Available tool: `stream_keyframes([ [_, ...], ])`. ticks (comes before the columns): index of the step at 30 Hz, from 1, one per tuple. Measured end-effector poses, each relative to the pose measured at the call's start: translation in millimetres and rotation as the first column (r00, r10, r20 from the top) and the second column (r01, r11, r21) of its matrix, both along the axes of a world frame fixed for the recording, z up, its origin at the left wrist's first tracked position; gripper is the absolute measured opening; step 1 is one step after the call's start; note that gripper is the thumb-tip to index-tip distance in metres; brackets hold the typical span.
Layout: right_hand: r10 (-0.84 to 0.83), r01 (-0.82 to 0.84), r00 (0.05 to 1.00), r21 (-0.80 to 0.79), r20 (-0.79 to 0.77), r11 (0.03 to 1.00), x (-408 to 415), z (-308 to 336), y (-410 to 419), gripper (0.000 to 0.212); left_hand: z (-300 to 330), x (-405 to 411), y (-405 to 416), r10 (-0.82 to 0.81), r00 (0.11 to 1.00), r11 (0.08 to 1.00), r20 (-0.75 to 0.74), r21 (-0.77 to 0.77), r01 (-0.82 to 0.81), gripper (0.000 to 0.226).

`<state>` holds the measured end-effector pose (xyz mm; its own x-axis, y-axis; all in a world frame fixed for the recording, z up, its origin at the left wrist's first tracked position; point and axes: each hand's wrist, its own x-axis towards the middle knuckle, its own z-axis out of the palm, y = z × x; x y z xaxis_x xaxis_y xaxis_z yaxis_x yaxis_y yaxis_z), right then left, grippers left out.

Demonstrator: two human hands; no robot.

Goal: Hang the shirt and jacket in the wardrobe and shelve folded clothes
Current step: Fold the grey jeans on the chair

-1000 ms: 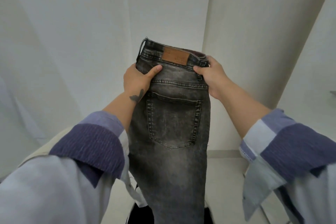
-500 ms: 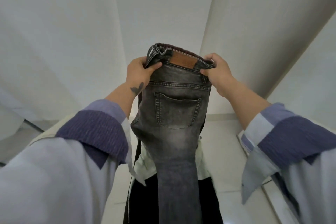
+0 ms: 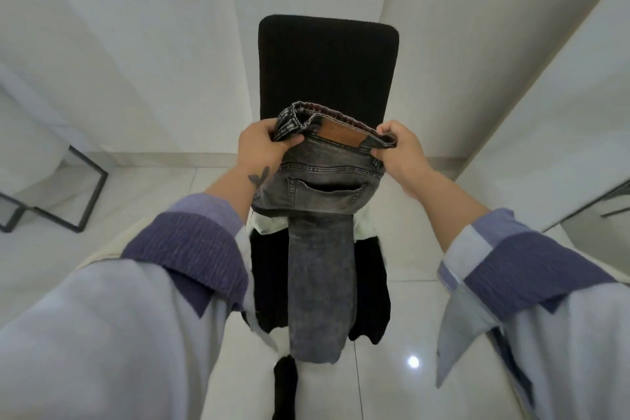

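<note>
A pair of grey washed jeans (image 3: 320,276) with a brown leather patch hangs by its waistband in front of me, legs dangling straight down. My left hand (image 3: 260,147) grips the waistband's left end and my right hand (image 3: 402,150) grips its right end. Behind and under the jeans stands a black chair (image 3: 327,65). White and black clothes (image 3: 269,222) lie on its seat, mostly hidden by the jeans.
White walls close in on the left and right, meeting at a corner behind the chair. A black metal frame (image 3: 85,187) stands on the glossy white tile floor at the left. A dark-edged panel (image 3: 596,201) shows at the right edge.
My view has tilted downward, so the chair and floor came into sight. Both hands lowered the jeans while keeping hold of the waistband, which now tips away from me.
</note>
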<state>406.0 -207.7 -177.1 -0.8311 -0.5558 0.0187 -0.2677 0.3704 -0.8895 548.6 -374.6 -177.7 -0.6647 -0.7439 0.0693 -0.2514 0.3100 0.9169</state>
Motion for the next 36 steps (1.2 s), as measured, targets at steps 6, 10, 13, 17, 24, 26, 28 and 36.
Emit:
stream_keyframes([
  [6,0.054,-0.054,0.999,0.117,0.006,0.992,53,-69,53,0.032,-73,62,60,0.001,0.983,0.999,0.183,0.046,-0.009,0.028],
  [10,0.052,-0.061,0.997,0.2,0.048,0.978,86,-124,80,0.041,-127,93,90,0.0,0.937,1.0,0.348,0.023,-0.008,0.031],
  [13,0.054,-0.082,0.993,0.287,0.104,0.955,101,-152,97,0.036,-154,108,104,-0.101,0.909,0.995,0.404,0.032,0.097,0.037],
  [17,0.072,-0.182,0.955,0.373,0.289,0.91,106,-172,106,0.035,-175,108,108,-0.356,0.788,0.934,0.502,0.166,0.316,0.043],
  [24,0.164,-0.275,0.95,0.471,0.265,0.838,91,-210,88,0.042,-204,68,87,-0.311,0.816,0.947,0.488,0.234,0.221,0.055],
  [26,0.226,-0.298,0.954,0.565,0.195,0.769,79,-225,77,0.052,-217,54,79,-0.296,0.799,0.955,0.524,0.151,0.255,0.051],
  [28,0.301,-0.308,0.944,0.696,0.137,0.648,67,-242,63,0.059,-238,38,70,-0.335,0.682,0.915,0.65,0.051,0.4,0.054],
  [36,0.423,-0.109,0.896,0.852,-0.139,0.512,6,-338,-11,0.062,-331,-26,23,-0.156,0.457,0.822,0.876,-0.141,0.552,0.066],
])
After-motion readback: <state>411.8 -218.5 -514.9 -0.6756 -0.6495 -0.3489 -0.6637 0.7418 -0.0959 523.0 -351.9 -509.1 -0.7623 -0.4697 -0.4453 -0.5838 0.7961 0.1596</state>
